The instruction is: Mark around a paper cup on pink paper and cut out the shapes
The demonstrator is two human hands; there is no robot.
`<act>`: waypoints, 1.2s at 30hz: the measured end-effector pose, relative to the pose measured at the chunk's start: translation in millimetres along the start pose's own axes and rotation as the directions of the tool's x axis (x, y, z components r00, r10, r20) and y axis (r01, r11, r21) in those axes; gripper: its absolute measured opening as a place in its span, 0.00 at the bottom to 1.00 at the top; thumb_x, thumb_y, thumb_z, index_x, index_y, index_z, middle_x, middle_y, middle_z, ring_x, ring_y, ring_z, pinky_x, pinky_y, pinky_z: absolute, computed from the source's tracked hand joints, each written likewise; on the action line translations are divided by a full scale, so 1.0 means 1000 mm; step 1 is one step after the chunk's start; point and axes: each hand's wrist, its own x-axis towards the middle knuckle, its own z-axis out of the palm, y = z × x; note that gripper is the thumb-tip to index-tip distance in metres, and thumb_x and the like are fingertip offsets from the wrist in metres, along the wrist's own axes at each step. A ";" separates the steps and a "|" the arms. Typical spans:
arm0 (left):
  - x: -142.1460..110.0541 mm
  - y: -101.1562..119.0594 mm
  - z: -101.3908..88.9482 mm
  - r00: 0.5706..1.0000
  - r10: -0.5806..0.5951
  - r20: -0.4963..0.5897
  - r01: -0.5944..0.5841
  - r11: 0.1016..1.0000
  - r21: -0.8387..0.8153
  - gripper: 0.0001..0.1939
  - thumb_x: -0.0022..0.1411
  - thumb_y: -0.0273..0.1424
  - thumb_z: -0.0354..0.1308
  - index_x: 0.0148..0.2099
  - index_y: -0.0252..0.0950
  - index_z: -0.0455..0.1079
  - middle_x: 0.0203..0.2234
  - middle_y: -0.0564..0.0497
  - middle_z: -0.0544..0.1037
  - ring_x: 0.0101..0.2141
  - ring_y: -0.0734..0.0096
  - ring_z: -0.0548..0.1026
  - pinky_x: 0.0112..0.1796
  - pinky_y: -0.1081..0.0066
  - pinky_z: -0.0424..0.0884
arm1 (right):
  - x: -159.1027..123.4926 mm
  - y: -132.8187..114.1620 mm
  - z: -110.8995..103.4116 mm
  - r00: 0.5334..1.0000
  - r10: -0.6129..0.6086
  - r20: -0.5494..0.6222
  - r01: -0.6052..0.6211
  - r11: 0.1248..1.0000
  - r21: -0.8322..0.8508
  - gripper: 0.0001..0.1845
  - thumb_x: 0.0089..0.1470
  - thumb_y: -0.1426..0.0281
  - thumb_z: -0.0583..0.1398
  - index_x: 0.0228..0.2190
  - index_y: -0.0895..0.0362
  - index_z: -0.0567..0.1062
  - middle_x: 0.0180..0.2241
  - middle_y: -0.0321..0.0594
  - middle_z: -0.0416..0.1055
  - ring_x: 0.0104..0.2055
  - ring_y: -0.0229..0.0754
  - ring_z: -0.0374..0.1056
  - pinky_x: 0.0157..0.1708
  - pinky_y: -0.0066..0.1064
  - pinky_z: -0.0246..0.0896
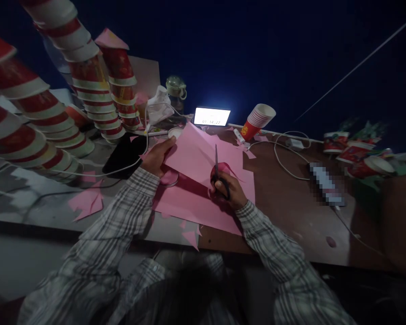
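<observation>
A pink paper sheet (192,153) is raised at a tilt, its left edge gripped between the thumb and fingers of my left hand (156,156). My right hand (232,190) is closed around dark-handled scissors (217,158), whose blades point up and away beside the sheet's right part. Whether the blades touch the paper is hard to tell. Beneath both hands lies more pink paper (203,210) on the table. A curled pink piece (219,171) shows by the scissors, and pink scraps (88,201) lie at the left and along the front edge.
Tall stacks of red and white paper cups (91,85) rise at the left. A lit screen (212,116), tilted nested cups (257,121) and a bottle (176,92) stand at the back. A cable (287,167), a phone-like device (326,184) and another person's arm (401,216) are at the right.
</observation>
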 end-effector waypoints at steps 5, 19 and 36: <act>-0.001 -0.005 -0.001 0.999 0.034 0.028 -0.039 0.978 0.204 0.06 0.56 0.30 0.67 0.30 0.33 0.75 0.23 0.51 0.77 0.23 0.73 0.73 0.26 0.73 0.68 | 0.000 0.000 0.000 1.000 -0.006 0.012 0.007 0.998 -0.066 0.33 0.45 0.42 0.69 0.41 0.53 0.73 0.27 0.35 0.65 0.24 0.40 0.64 0.23 0.35 0.60; -0.003 -0.018 0.003 0.956 0.294 -0.018 -0.274 0.910 0.311 0.06 0.55 0.32 0.66 0.31 0.34 0.75 0.23 0.56 0.73 0.25 0.76 0.67 0.29 0.74 0.63 | -0.006 -0.010 -0.003 0.998 0.004 0.064 -0.001 0.999 -0.051 0.35 0.47 0.39 0.67 0.42 0.54 0.73 0.22 0.36 0.71 0.22 0.41 0.64 0.23 0.35 0.59; -0.003 -0.021 0.001 0.963 0.261 0.064 -0.257 0.829 0.496 0.13 0.54 0.39 0.62 0.35 0.33 0.76 0.24 0.55 0.71 0.26 0.75 0.65 0.29 0.73 0.61 | -0.004 -0.005 -0.001 0.999 0.026 0.032 -0.025 0.999 -0.022 0.31 0.47 0.37 0.66 0.28 0.52 0.71 0.21 0.37 0.70 0.22 0.42 0.67 0.24 0.35 0.61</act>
